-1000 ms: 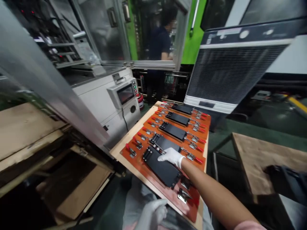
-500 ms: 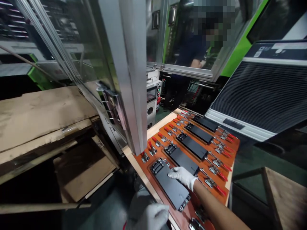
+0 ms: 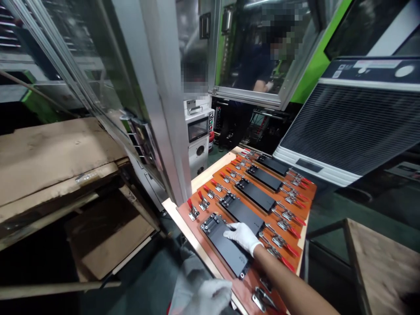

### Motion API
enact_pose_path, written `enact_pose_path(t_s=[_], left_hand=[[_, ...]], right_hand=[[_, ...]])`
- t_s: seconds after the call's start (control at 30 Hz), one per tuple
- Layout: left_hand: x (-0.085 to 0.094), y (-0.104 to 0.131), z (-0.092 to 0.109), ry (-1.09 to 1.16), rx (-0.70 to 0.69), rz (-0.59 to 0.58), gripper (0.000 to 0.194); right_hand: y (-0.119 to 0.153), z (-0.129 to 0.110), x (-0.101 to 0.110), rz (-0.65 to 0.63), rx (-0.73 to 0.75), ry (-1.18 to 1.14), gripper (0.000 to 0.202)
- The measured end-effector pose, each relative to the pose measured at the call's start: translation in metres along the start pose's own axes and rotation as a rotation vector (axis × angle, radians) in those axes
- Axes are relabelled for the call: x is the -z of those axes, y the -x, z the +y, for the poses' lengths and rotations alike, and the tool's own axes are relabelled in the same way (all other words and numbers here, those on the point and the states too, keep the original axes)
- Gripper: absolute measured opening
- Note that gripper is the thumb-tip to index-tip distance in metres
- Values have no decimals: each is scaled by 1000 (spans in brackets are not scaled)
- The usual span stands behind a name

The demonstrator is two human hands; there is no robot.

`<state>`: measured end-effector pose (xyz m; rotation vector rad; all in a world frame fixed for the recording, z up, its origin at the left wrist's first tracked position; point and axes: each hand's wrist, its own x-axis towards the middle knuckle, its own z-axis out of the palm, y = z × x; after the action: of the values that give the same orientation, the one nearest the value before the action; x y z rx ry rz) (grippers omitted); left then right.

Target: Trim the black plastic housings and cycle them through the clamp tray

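My right hand [image 3: 243, 237], in a white glove, grips the far long edge of the nearest dark grey rectangular panel [image 3: 220, 246], its thumb on the top face. That panel lies on an orange-brown fixture board [image 3: 215, 263], with small black fittings at its upper end. Low in the view, my left hand [image 3: 213, 292], also gloved, hangs beside the board's near edge; blur hides how its fingers are set. A second dark panel [image 3: 244, 214] lies just beyond the first, held between toggle clamps. Upright red-handled toggle clamps [image 3: 194, 209] stand by the nearest panel's upper end.
Several more clamped panels [image 3: 255, 195] run toward the board's far end. A metal-framed door [image 3: 164, 87] rises close at the left. Cardboard [image 3: 62, 151] covers a bench. A ribbed air unit [image 3: 341, 118] stands at the right, and a co-worker [image 3: 251, 65] is behind the glazing.
The whole scene has shifted slightly left and up as my head turned. The nearest panel lies closer alongside the second one, my right hand still on it. My left hand stays low.
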<state>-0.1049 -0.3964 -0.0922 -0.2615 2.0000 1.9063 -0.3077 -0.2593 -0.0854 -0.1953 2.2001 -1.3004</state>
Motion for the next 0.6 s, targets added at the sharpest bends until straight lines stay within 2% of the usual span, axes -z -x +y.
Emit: enact_pose_path(t_s=[0.1, 0.17, 0.23, 0.3, 0.33, 0.37, 0.43, 0.5, 0.6], left_hand=[[-7, -5, 3, 111, 12, -10, 50], [-6, -9, 9, 214, 25, 60, 51], [5, -17, 20, 296, -4, 251, 51], [28, -29, 35, 326, -105, 534, 51], [43, -38, 42, 331, -163, 679, 51], [60, -49, 50, 329, -216, 771, 51], [93, -74, 64, 320, -213, 875, 50], [120, -100, 75, 290, -181, 883, 53], [143, -132, 85, 197, -143, 800, 46]], right_hand=[[6, -15, 7, 46, 41, -45, 47], [22, -29, 19, 72, 66, -91, 58], [49, -38, 35, 120, 95, -125, 65], [84, -35, 53, 220, 143, -111, 63], [102, -28, 60, 285, 154, -68, 58], [119, -17, 66, 355, 129, -14, 53], [147, 12, 71, 471, -29, 90, 44], [165, 44, 68, 485, -192, 66, 38], [177, 82, 52, 443, -266, -221, 38]])
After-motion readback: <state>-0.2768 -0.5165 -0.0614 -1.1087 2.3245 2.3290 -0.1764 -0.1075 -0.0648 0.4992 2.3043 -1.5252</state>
